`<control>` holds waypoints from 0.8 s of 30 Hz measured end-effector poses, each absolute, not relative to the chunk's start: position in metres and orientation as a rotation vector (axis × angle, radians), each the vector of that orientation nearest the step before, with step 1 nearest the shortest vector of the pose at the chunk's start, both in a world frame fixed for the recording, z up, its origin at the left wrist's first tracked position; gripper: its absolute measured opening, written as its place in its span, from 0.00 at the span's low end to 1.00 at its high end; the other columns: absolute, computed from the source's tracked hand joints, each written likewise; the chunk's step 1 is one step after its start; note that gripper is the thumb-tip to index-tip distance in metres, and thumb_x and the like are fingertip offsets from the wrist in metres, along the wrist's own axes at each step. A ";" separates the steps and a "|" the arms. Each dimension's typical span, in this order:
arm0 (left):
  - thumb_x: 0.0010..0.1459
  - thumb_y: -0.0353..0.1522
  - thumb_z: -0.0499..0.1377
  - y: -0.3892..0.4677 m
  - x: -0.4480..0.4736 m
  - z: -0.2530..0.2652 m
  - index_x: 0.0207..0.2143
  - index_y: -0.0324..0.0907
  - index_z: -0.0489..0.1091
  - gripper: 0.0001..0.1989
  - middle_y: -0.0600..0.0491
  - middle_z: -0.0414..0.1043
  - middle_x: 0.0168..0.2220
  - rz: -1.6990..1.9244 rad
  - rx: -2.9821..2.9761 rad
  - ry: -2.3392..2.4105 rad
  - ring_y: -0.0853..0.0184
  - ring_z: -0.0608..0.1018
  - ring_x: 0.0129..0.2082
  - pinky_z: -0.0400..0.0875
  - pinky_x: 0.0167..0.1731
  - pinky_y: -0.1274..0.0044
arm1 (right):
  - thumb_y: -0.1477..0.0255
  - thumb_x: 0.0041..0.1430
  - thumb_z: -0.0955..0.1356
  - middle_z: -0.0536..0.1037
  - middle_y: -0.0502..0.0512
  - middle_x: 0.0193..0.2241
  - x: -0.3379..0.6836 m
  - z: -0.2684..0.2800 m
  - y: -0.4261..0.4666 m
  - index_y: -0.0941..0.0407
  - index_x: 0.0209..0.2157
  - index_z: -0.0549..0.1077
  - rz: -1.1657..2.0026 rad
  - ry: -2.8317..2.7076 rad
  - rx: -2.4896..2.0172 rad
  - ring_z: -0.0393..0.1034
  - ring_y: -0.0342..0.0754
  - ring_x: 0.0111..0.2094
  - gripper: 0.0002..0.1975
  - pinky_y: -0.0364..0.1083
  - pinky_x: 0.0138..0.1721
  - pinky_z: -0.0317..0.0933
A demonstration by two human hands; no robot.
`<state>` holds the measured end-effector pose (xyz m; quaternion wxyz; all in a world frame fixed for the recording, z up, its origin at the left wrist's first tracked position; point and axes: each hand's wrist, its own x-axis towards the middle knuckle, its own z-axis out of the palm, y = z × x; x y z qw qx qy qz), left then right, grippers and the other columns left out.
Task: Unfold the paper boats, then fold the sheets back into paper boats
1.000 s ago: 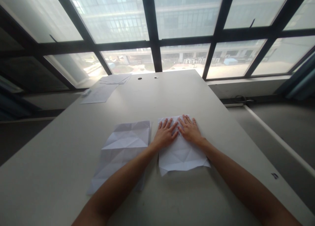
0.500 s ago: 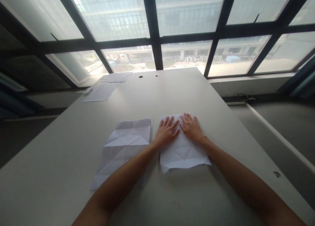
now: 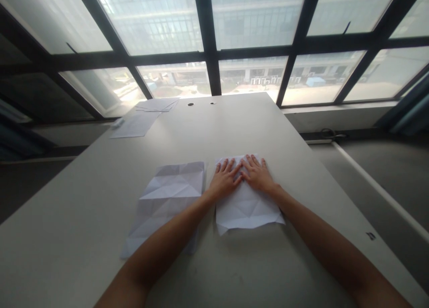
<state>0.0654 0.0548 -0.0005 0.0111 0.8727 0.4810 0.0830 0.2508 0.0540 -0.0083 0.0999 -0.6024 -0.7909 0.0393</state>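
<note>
A creased white sheet of paper (image 3: 250, 212) lies on the white table, its near corners lifting slightly. My left hand (image 3: 225, 179) rests flat on the upper left part of it with fingers spread. On the upper right part lies my right hand (image 3: 257, 174), also flat with fingers apart. The two hands nearly meet at thumbs and forefingers. Left of this sheet is another creased paper (image 3: 172, 180), marked with folds across and on the diagonal. My left forearm passes over its lower right part and hides some of it.
More white papers (image 3: 134, 124) lie at the table's far left corner, some overlapping. Two small round marks or holes sit near the far edge. The white table (image 3: 217, 133) reaches to large dark-framed windows (image 3: 211, 40). A dark mark (image 3: 370, 236) is near the right edge.
My right hand has shifted slightly left on the sheet, closer to my left hand. The view has moved a little; the papers lie as before.
</note>
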 end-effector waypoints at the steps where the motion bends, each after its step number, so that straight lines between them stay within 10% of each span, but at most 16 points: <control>1: 0.67 0.49 0.43 0.055 0.065 -0.001 0.68 0.54 0.49 0.29 0.51 0.47 0.70 0.258 2.722 1.502 0.54 0.49 0.69 0.43 0.65 0.58 | 0.60 0.68 0.56 0.49 0.61 0.69 0.251 -0.008 0.054 0.55 0.67 0.54 0.124 -2.378 -1.745 0.39 0.57 0.69 0.29 0.66 0.65 0.34; 24: 0.69 0.46 0.41 0.057 0.063 -0.004 0.69 0.46 0.48 0.30 0.49 0.46 0.70 0.243 2.744 1.512 0.55 0.49 0.70 0.45 0.65 0.59 | 0.66 0.67 0.57 0.50 0.63 0.69 0.251 0.001 0.055 0.61 0.67 0.54 0.011 -2.146 -1.636 0.38 0.52 0.70 0.29 0.56 0.67 0.35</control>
